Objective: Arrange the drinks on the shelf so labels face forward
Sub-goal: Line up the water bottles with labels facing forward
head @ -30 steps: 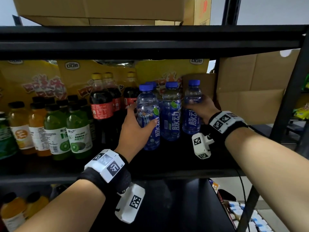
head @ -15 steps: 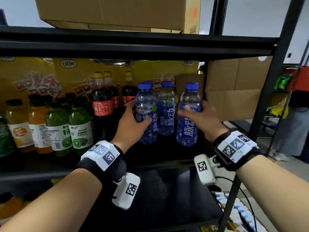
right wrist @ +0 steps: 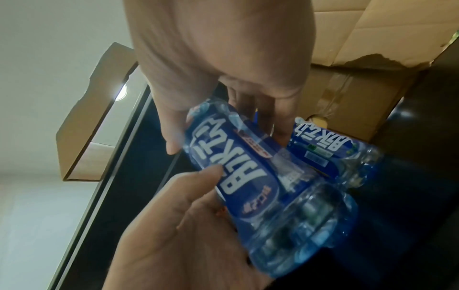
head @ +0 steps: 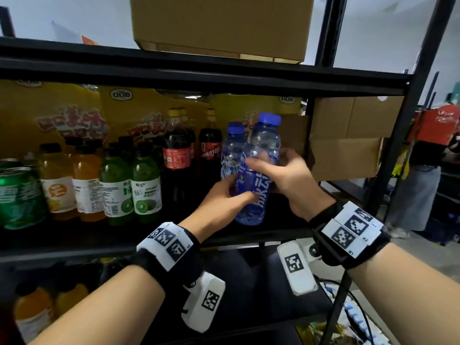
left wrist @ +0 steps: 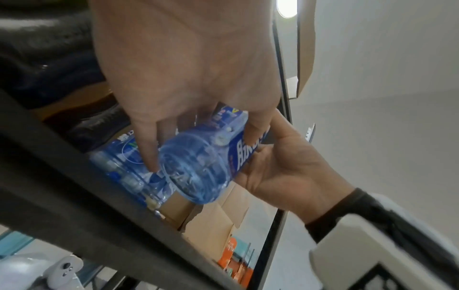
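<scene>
A blue-capped bottle (head: 258,170) with a blue label is held upright at the right end of the middle shelf (head: 74,247), its white lettering turned toward the front. It is gripped near the shoulder by the right hand (head: 291,180), fingers curled round it, and lower on the label by the left hand (head: 221,202), thumb pressed across the front. Just behind it, a second blue bottle (head: 232,150) is seen, with cola bottles (head: 178,150) and green kiwi drinks (head: 145,188) to the left.

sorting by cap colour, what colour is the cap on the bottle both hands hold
Blue: the held bottle has a blue cap, clearest in the head view.
</scene>
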